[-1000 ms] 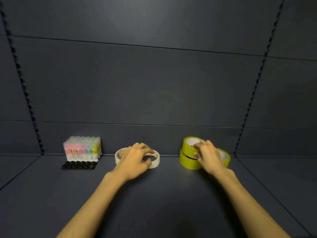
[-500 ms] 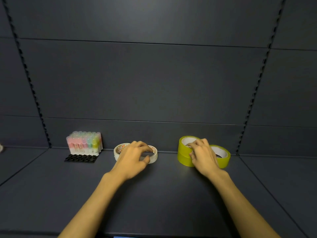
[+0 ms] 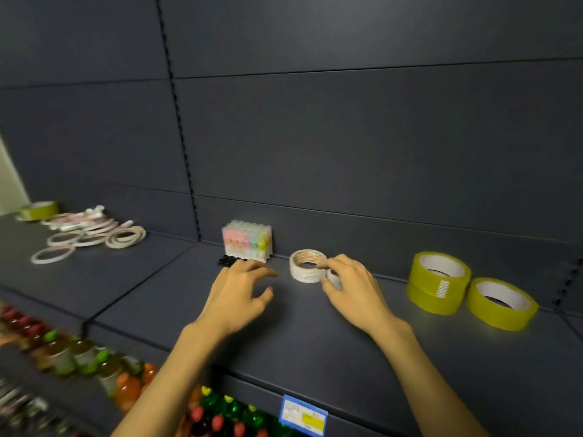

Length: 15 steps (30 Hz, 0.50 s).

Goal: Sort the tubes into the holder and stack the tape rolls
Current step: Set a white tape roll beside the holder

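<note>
Gripping a small white tape roll point(image 3: 333, 276), right hand point(image 3: 350, 288); left hand point(image 3: 235, 294) spread, holding nothing.

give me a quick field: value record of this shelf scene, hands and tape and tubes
left hand: hovering over the shelf, fingers spread, holding nothing
right hand: fingers curled on a small white tape roll
patterned white tape roll: flat on shelf, beside the small roll
yellow tape stack: two rolls high
single yellow tape roll: flat, right of the stack
tubes: pastel, upright against the back wall
black holder: partly hidden by the left hand
</note>
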Each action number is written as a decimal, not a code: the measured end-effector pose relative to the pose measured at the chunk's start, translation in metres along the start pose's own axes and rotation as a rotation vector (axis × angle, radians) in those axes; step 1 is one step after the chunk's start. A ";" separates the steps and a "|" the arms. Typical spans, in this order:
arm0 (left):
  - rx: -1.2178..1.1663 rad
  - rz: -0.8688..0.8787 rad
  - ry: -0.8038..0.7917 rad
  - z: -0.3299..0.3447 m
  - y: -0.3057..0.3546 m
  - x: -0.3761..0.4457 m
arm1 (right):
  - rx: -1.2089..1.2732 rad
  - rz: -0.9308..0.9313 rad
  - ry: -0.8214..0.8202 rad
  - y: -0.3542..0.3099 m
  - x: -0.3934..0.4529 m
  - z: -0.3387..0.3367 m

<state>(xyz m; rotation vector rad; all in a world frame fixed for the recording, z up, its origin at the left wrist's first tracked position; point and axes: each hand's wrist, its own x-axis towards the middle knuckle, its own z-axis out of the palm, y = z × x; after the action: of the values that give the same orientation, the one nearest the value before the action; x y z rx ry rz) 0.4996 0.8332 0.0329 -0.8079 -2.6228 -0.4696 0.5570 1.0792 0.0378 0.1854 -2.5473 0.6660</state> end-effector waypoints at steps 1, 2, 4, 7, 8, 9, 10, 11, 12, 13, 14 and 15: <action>0.027 -0.017 -0.008 -0.007 -0.011 -0.007 | 0.019 -0.010 -0.014 -0.011 0.004 0.010; 0.049 -0.032 -0.015 -0.014 -0.022 -0.014 | 0.043 -0.023 -0.030 -0.024 0.008 0.019; 0.069 -0.068 -0.027 -0.027 -0.046 -0.027 | 0.077 -0.058 -0.065 -0.053 0.017 0.037; 0.072 -0.126 -0.013 -0.044 -0.082 -0.045 | 0.079 -0.117 -0.102 -0.099 0.032 0.066; 0.075 -0.141 -0.006 -0.050 -0.095 -0.051 | 0.078 -0.129 -0.110 -0.114 0.036 0.076; 0.078 -0.155 0.002 -0.056 -0.108 -0.057 | 0.076 -0.137 -0.120 -0.128 0.041 0.087; 0.079 -0.167 0.013 -0.063 -0.122 -0.064 | 0.073 -0.145 -0.133 -0.143 0.046 0.098; 0.081 -0.178 0.024 -0.071 -0.136 -0.070 | 0.071 -0.152 -0.144 -0.157 0.051 0.110; 0.084 -0.188 0.035 -0.079 -0.151 -0.076 | 0.073 -0.160 -0.154 -0.173 0.055 0.123; 0.089 -0.198 0.043 -0.088 -0.168 -0.083 | 0.080 -0.167 -0.165 -0.188 0.059 0.135; 0.092 -0.209 0.049 -0.096 -0.184 -0.090 | 0.084 -0.173 -0.176 -0.205 0.063 0.148; 0.093 -0.222 0.052 -0.104 -0.201 -0.097 | 0.082 -0.180 -0.187 -0.222 0.066 0.160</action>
<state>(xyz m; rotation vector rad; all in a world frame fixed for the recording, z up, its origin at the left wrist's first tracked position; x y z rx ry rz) 0.4811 0.5882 0.0421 -0.4717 -2.6756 -0.4169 0.4857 0.8069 0.0432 0.5217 -2.6399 0.7123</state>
